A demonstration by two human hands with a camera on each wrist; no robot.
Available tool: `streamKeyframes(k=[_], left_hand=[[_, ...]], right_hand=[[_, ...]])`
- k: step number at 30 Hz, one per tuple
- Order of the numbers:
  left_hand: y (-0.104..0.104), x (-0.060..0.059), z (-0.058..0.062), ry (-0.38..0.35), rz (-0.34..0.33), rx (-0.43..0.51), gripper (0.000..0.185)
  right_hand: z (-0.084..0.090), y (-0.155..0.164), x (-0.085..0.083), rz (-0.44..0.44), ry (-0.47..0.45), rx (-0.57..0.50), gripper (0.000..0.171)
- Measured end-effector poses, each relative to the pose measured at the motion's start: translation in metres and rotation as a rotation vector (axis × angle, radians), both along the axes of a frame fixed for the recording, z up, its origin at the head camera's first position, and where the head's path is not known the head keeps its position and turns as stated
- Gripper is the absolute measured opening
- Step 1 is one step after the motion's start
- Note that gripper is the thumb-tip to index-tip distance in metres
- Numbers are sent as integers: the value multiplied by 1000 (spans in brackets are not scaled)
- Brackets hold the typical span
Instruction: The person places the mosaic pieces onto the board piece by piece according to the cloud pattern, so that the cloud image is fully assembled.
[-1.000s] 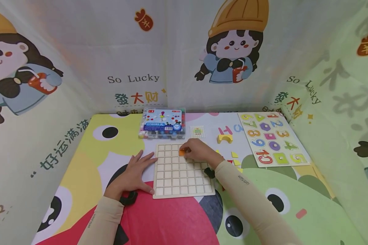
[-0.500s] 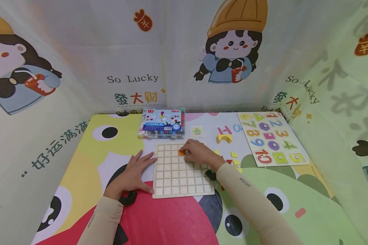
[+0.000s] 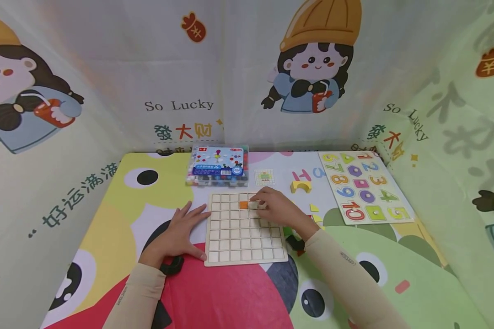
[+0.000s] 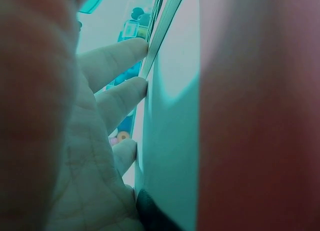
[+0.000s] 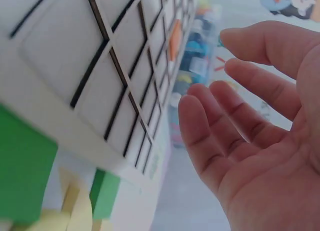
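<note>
A wooden grid board (image 3: 235, 235) lies on the table in front of me, its squares framed by raised lines. One orange square tile (image 3: 244, 205) sits in a cell of the second row from the back. My right hand (image 3: 277, 208) hovers over the board's back right part, just right of that tile. In the right wrist view its fingers (image 5: 194, 118) are loosely bent and parted, with nothing between them. My left hand (image 3: 181, 233) is spread on the table, thumb and fingertips touching the board's left edge.
Behind the board stand a clear plastic box (image 3: 218, 167) and a small pattern card (image 3: 265, 177). A yellow arch block (image 3: 301, 186) and small yellow pieces (image 3: 314, 208) lie to the right, with green blocks (image 5: 25, 171) beside the board. A number puzzle board (image 3: 366, 192) lies farther right.
My right hand has let go of the orange tile and moved right, leaving the tile in its cell. The left hand has stayed at the board's left edge.
</note>
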State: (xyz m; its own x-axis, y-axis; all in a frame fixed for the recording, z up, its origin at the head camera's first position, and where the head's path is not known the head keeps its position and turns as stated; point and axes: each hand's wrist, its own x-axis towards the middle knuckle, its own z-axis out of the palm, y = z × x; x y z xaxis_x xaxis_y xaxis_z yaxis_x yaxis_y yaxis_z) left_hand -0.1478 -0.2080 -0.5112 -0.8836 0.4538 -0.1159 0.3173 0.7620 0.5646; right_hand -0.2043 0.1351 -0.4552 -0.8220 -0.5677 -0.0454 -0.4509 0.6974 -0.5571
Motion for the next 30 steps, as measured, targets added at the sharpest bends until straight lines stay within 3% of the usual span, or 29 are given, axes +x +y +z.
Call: streamKeyframes(k=[12, 19, 23, 30], left_hand=[[0, -1, -1, 2, 0, 8, 124], [2, 0, -1, -3, 3, 4, 123], [2, 1, -1, -5, 1, 5, 123], [2, 1, -1, 8, -2, 5, 123]], right_hand=[[10, 52, 32, -149, 112, -119, 34], [5, 82, 38, -272, 198, -128, 31], [1, 96, 36, -376, 178, -98, 31], [-10, 114, 26, -553, 67, 7, 33]])
